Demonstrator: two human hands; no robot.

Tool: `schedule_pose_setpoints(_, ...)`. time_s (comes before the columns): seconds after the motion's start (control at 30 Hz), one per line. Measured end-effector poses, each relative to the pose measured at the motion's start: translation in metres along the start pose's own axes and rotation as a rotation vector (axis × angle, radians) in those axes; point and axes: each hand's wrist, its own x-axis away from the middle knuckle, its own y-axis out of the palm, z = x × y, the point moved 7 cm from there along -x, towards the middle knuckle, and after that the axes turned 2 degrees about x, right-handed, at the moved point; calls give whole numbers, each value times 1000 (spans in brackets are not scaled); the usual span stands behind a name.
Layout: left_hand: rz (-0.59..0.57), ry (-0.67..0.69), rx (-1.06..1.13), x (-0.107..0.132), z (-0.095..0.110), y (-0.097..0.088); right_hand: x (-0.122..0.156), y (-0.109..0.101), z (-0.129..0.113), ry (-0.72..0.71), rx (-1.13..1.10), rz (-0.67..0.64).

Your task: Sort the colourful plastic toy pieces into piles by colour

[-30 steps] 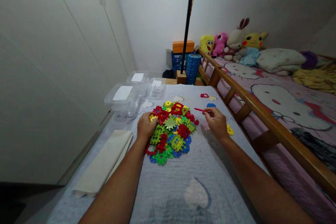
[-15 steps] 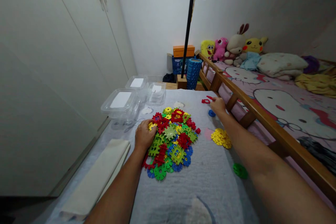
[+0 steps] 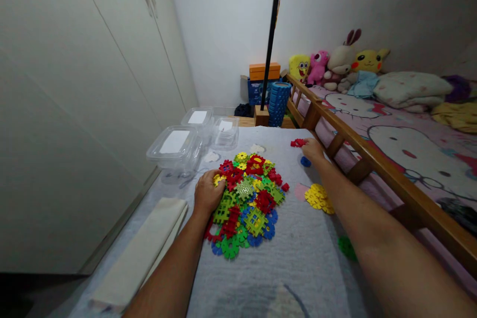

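Observation:
A mixed pile of plastic interlocking pieces (image 3: 245,190), red, green, yellow and blue, covers the middle of the cloth-topped table. At the pile's left edge my left hand (image 3: 208,193) has its fingers closed around a yellow snowflake disc (image 3: 219,179). My right hand (image 3: 313,151) reaches to the far right of the table, fingers pinched on a red interlocking piece (image 3: 297,143) low against another red one. Just below that hand lies a blue disc (image 3: 305,161). Closer to me are a stack of yellow discs (image 3: 318,198) and a green disc (image 3: 346,248), partly hidden by my forearm.
Clear lidded plastic boxes (image 3: 174,146) stand at the back left. A folded beige cloth (image 3: 143,253) lies along the left side. The wooden bed rail (image 3: 354,146) borders the table on the right. Behind the table rise a black pole (image 3: 271,39) and a blue foam roller (image 3: 278,104).
My right hand has lowered its red piece onto the other red one. My left hand stays at the pile with the yellow disc. The whole view has shifted slightly.

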Motion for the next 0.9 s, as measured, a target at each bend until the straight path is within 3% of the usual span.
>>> schedule_pose_setpoints(0.13,7,1,-4,0,0,0,18,-23,-7,76,17,19)
schedule_pose_setpoints(0.27,8,1,-3,-1,0,1,41,-32,-22,12,-58,-56)
schedule_pose_setpoints(0.43,8,9,-1,-1,-1,1,92,-8,-64,-275,-121,-481)
schedule_pose_setpoints(0.5,7,12,2,-1,-1,2,114,-1,-76,-345,-53,-560)
schedule_pose_setpoints(0.73,6,9,-10,-1,-1,2,150,17,-89,-494,122,-547)
schedule_pose_setpoints(0.9,-3,10,-13,-2,0,2,149,21,-86,-441,141,-534)
